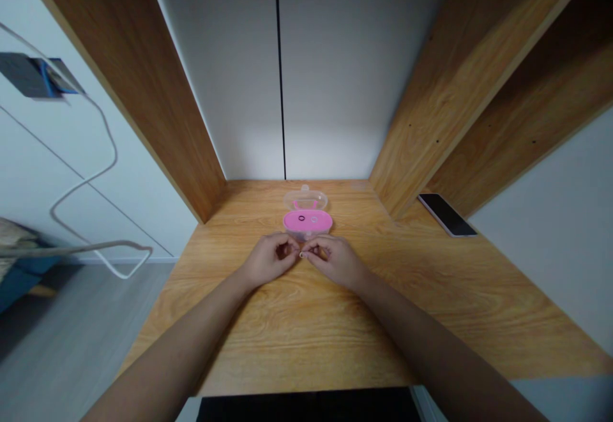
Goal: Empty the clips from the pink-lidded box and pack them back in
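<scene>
1. Landmark: the pink tray (307,221), the base of an open, hinged clear plastic case, lying flat on the wooden worktop (306,332). The clear lid (305,200) lies open directly behind the tray, with a pink tab showing through it.
2. Held item: a tiny pale item (301,254), just in front of the tray's near edge and clear of its surface. (It is too small to identify; it may be a ring or a bead.)
3. Right grip (335,259): fingers curled inward and thumb and forefinger pressed together, pinching the item, just in front of the tray and to the right of its centre.
4. Left grip (271,259): drawn in just in front of the tray, left of its centre, with fingertips pressed up against the right grip at the item. Whether these fingers share the hold cannot be told.
5. State of the tray: a small black ring (301,218) lies on the pink surface near its centre, and a faint pale ring (313,219) lies just to its right. The case stands open, and the held item remains outside it.
6. Surroundings: a black smartphone (447,214) lies on the worktop, well to the right of the tray; a white cable (113,147) hangs well to its left.
</scene>
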The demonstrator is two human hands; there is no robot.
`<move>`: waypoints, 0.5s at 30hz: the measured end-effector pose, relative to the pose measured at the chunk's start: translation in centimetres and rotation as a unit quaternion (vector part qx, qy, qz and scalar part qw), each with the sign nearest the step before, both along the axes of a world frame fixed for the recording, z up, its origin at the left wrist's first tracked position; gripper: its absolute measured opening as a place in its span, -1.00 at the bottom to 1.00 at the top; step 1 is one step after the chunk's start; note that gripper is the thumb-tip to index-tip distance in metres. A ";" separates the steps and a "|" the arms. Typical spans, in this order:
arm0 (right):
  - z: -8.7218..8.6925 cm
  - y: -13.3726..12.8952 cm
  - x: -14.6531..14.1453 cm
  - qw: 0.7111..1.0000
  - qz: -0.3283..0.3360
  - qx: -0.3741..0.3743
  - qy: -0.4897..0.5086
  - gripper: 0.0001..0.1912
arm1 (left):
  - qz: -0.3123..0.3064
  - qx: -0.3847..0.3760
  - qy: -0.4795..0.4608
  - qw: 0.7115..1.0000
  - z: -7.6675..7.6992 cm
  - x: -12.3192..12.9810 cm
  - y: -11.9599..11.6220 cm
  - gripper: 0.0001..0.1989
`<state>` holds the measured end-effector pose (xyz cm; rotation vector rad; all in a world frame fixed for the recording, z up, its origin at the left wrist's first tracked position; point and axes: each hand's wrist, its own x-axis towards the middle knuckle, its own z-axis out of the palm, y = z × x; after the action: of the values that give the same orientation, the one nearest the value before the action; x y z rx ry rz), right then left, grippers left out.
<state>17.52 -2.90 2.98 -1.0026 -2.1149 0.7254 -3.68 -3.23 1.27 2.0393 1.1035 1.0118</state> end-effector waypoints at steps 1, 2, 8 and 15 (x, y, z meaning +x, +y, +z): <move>0.0 0.0 0.0 1.000 -0.003 -0.003 0.005 -0.93 | -0.003 -0.007 -0.013 1.000 0.0 0.1 0.0 -0.85; 0.1 0.0 0.0 1.000 -0.005 -0.002 0.009 -0.94 | -0.006 -0.016 -0.025 1.000 0.1 0.1 0.0 -0.84; 0.0 0.1 0.1 0.999 -0.016 0.023 0.019 -0.94 | -0.010 -0.060 -0.073 0.995 0.2 0.3 -0.2 -0.78; 0.0 0.0 0.4 0.999 -0.028 0.030 0.002 -0.92 | -0.010 -0.098 -0.114 0.989 -0.2 0.2 -0.2 -0.76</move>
<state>17.89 -2.90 2.93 -1.0229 -2.0846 0.6321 -3.48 -3.39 1.09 1.7290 1.0184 1.0527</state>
